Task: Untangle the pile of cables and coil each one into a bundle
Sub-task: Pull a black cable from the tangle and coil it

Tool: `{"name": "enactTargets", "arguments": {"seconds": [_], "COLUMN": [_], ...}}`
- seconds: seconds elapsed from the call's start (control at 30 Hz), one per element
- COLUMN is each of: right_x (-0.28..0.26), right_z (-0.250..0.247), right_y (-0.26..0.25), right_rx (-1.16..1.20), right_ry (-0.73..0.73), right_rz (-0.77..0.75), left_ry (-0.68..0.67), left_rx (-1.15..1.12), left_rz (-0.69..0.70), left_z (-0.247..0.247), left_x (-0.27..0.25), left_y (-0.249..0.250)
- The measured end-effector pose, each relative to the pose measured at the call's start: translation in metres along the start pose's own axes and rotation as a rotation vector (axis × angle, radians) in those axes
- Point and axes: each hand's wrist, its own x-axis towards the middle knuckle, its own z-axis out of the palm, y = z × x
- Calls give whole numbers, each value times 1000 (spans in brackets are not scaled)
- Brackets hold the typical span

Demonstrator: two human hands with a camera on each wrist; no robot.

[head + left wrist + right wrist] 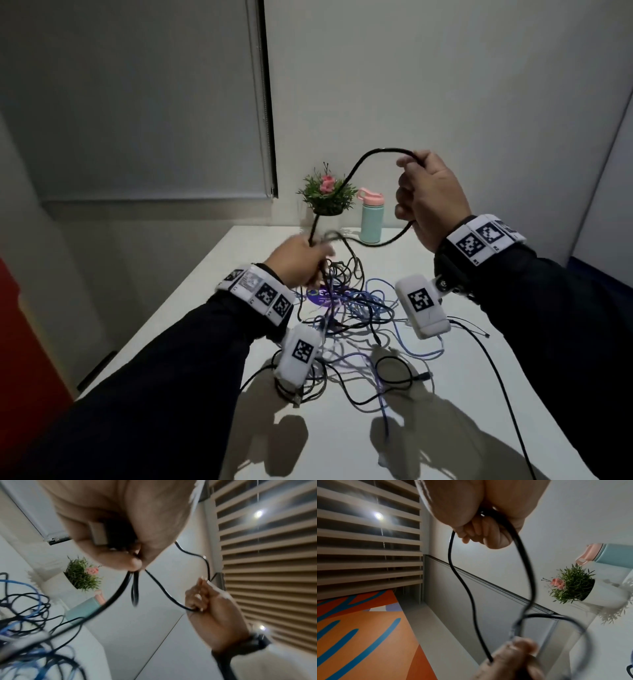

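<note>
Hands, two: left hand [301, 262] and right hand [432, 202] each grip one black cable [356, 171] above one tangled pile [352, 315]; one potted plant [327, 195].

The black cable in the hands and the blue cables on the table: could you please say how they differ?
The black cable is lifted, arching between the left hand and right hand; the blue cables lie untouched on the table. It looks thicker than they do. Both trail into the same tangle.

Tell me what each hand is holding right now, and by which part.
Both grip the same black cable: the left hand at its plug end, the right hand further along, a loop gathered in its fingers.
</note>
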Motion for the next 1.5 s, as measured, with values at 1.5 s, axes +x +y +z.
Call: {"name": "enactTargets", "arguments": {"seconds": [1.5], "right_x": [-26], "right_z": [-17], "right_y": [15], "right_rx": [625], "right_ry": [7], "right_rz": [289], "left_ry": [122], "left_rx": [-635], "left_rz": [137], "left_z": [-6], "left_x": [-17], "left_y": [8]}}
